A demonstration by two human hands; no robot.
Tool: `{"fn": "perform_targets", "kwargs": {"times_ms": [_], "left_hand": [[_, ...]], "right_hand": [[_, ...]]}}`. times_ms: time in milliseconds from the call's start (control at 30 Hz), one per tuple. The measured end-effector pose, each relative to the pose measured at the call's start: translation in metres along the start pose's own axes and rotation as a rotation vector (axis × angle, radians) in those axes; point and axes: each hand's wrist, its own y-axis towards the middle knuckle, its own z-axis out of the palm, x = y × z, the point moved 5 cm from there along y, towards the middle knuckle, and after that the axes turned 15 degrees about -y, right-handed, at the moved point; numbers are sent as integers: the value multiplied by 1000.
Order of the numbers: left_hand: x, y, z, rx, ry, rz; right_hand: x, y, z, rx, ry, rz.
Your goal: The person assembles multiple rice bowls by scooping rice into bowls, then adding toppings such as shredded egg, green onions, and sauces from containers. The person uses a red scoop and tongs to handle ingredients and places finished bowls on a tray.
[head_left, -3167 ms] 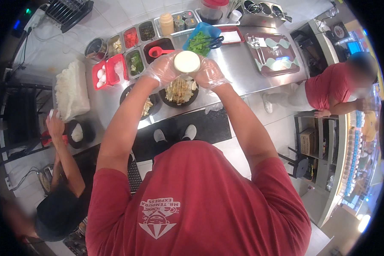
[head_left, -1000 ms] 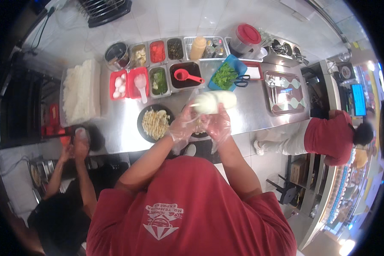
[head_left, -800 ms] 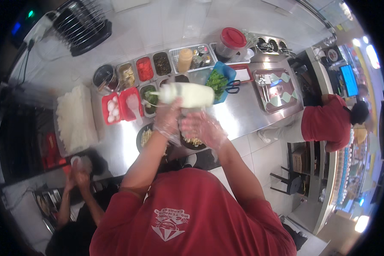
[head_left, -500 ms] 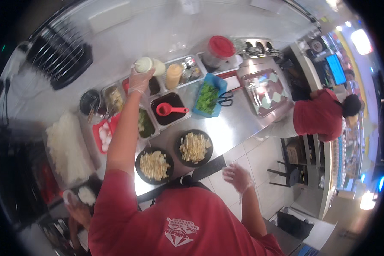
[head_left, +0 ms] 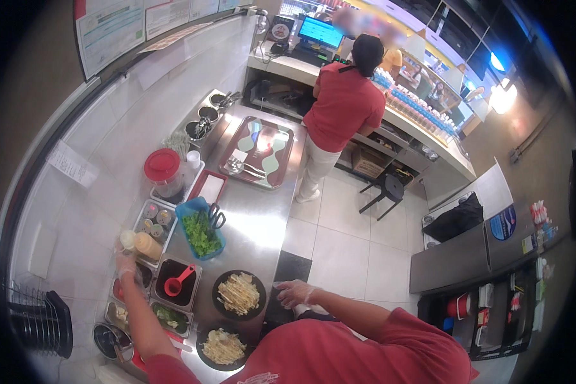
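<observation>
My gloved left hand (head_left: 127,266) is at the left row of bins, right beside a white-topped squeeze bottle (head_left: 128,240); its fingers are too blurred to show whether they grip it. A tan sauce squeeze bottle (head_left: 148,246) stands beside that one. My gloved right hand (head_left: 294,293) hovers just past the counter's right edge, empty, its fingers stretched out. Between my hands are two round black dishes, a farther dish (head_left: 215,306) and a nearer dish (head_left: 201,356). Both are heaped with pale shredded food; thin sauce lines show on the farther heap. A red scoop (head_left: 175,285) rests in a dark-filled bin.
Farther along the steel counter (head_left: 262,221) are a blue tub (head_left: 220,248) of greens, black-handled scissors (head_left: 217,216), a red-lidded container (head_left: 162,168) and a brown tray (head_left: 288,168) with cutlery. A co-worker (head_left: 347,96) in red stands beyond. A black stool (head_left: 391,189) is on the floor.
My view has swung right and toward the co-worker. My left hand, earlier wrapped around a white squeeze bottle, is now lower beside the bottles. My right hand has moved nearer the farther dish.
</observation>
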Motion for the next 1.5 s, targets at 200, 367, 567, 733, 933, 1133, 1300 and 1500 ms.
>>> {"fn": "perform_targets", "kwargs": {"times_ms": [200,367,567,733,933,1133,1300,1500], "left_hand": [[-21,-145,-24,-278,-424,34],[-34,-327,-10,-373,-766,-211],[-59,-420,50,-315,-1059,-207],[-59,-442,114,-274,-954,-368],[-131,-447,221,35,-1688,-421],[-191,-434,229,44,-1946,-309],[-172,-444,182,219,-1904,-150],[-102,-488,91,143,-1896,-46]], "right_hand": [[34,28,34,14,-443,-393],[-1,85,33,25,-600,-672],[25,93,22,18,-755,-505],[93,27,7,113,-949,-485],[114,3,-22,195,-707,-701],[183,-70,-16,408,-255,-403],[204,-65,24,429,-451,-426],[207,-48,115,472,-894,-877]]}}
